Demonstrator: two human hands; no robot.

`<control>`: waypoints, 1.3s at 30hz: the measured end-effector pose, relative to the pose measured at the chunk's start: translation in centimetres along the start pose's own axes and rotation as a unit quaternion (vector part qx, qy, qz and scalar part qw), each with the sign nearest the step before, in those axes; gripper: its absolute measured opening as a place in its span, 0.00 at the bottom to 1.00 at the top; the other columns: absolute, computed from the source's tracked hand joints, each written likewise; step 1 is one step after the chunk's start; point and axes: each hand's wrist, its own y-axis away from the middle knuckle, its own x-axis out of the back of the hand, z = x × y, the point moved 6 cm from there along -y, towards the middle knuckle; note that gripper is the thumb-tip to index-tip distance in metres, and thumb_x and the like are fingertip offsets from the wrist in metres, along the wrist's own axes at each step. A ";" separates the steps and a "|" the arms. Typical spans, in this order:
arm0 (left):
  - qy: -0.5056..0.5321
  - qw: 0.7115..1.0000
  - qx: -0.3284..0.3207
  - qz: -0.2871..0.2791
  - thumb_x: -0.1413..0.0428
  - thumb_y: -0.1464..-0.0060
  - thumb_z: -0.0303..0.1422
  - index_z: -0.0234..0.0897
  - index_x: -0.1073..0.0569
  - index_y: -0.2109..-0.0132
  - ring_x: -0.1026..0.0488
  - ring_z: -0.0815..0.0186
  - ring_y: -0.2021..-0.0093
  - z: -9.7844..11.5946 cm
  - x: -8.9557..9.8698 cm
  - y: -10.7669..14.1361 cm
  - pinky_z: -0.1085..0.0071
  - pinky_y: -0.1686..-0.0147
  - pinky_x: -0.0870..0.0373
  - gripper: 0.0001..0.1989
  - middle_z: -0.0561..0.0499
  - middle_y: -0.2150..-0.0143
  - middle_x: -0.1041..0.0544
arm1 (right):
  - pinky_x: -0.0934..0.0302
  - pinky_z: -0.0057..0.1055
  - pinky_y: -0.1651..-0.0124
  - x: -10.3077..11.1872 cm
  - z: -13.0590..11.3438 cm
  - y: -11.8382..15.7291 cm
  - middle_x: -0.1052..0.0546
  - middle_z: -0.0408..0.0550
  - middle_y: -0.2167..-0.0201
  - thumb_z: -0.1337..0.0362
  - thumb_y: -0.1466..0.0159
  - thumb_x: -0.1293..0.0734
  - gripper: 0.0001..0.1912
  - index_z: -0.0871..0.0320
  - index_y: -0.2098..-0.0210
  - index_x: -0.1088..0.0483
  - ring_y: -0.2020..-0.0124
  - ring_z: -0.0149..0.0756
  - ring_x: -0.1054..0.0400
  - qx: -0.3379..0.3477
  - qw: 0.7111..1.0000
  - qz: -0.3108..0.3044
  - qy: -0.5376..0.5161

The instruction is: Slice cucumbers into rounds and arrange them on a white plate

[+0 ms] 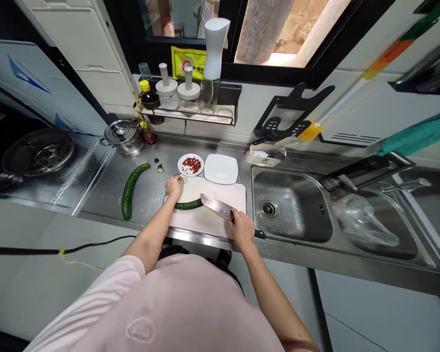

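A green cucumber (188, 205) lies across the white cutting board (220, 226). My right hand (242, 226) is wrapped round the handle of a cleaver (217, 206), whose blade tip is at the cucumber's right end. At the board's upper left, my left hand (174, 187) has its fingers drawn together beside a pale cucumber slice (184, 180); whether it grips the slice is too small to tell. Above the board are a round plate of chopped red pieces (191, 165) and a white square plate (221, 168). Another whole cucumber (132, 189) rests on the steel counter to the left.
A lidded steel pot (124, 138) stands at the back left, near small cucumber scraps (160, 168). Right of the board is a sink (293, 205). A black knife handle (260, 234) juts past the board's lower right corner. A rack (190, 116) holds jars and bottles.
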 end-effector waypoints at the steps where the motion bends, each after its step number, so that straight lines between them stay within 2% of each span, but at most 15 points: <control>1: 0.005 1.000 0.003 0.004 0.49 0.45 0.36 0.42 0.24 0.61 0.31 0.59 0.55 -0.1 0.1 0.1 0.67 0.58 0.38 0.10 0.45 0.58 0.25 | 0.52 0.30 0.60 0.0 0.0 0.0 0.27 0.48 0.63 0.64 0.39 0.35 0.19 0.56 0.49 0.34 0.62 0.37 0.36 -0.001 1.000 0.000 -0.004; 5: 0.037 0.999 0.005 0.023 0.48 0.45 0.36 0.42 0.24 0.59 0.31 0.60 0.56 -0.3 0.6 1.0 0.68 0.57 0.38 0.10 0.47 0.59 0.26 | 0.51 0.30 0.59 -0.2 0.0 -0.2 0.26 0.48 0.62 0.64 0.39 0.36 0.18 0.55 0.49 0.33 0.61 0.37 0.35 -0.007 1.000 -0.005 -0.022; 9: 0.061 0.997 -0.023 0.029 0.48 0.46 0.36 0.42 0.24 0.59 0.30 0.61 0.57 0.0 1.0 3.0 0.68 0.56 0.37 0.10 0.49 0.60 0.25 | 0.50 0.29 0.59 -0.3 -0.1 -0.5 0.25 0.47 0.61 0.63 0.38 0.37 0.17 0.54 0.49 0.33 0.60 0.37 0.34 -0.021 0.998 -0.012 -0.051; 18: 0.112 0.978 -0.177 0.014 0.48 0.43 0.37 0.41 0.24 0.60 0.30 0.62 0.57 2.1 1.6 9.0 0.66 0.54 0.36 0.10 0.47 0.60 0.25 | 0.48 0.27 0.63 0.1 -1.5 -0.9 0.24 0.46 0.57 0.56 0.33 0.45 0.17 0.51 0.48 0.33 0.59 0.36 0.31 -0.060 0.987 -0.067 -0.136; 22: 0.110 0.965 -0.239 -0.005 0.48 0.42 0.37 0.41 0.24 0.60 0.30 0.63 0.57 2.9 1.4 10.7 0.66 0.55 0.36 0.10 0.47 0.61 0.25 | 0.49 0.26 0.65 0.0 -2.9 -0.9 0.23 0.47 0.61 0.58 0.31 0.47 0.17 0.52 0.51 0.32 0.60 0.35 0.30 -0.030 0.983 -0.115 -0.137; 26: 0.106 0.951 -0.290 -0.017 0.48 0.41 0.37 0.42 0.23 0.58 0.30 0.65 0.57 3.7 1.0 11.3 0.67 0.55 0.36 0.10 0.48 0.60 0.25 | 0.49 0.27 0.66 0.0 -4.5 -0.9 0.23 0.49 0.64 0.58 0.31 0.47 0.16 0.56 0.56 0.31 0.62 0.37 0.30 0.006 0.983 -0.152 -0.104; 30: 0.106 0.941 -0.320 -0.023 0.49 0.41 0.37 0.43 0.23 0.57 0.30 0.65 0.56 4.2 0.2 11.5 0.68 0.55 0.36 0.11 0.48 0.59 0.25 | 0.47 0.28 0.63 0.3 -5.8 -1.0 0.24 0.53 0.63 0.59 0.30 0.48 0.16 0.58 0.54 0.34 0.61 0.39 0.29 0.015 0.982 -0.177 -0.069; 39: 0.118 0.936 -0.331 -0.027 0.49 0.40 0.36 0.43 0.23 0.57 0.29 0.65 0.57 4.0 -0.7 11.6 0.68 0.55 0.33 0.11 0.48 0.59 0.25 | 0.44 0.30 0.62 0.6 -7.5 -1.0 0.24 0.54 0.63 0.65 0.31 0.48 0.12 0.58 0.53 0.38 0.61 0.41 0.28 0.042 0.979 -0.192 -0.047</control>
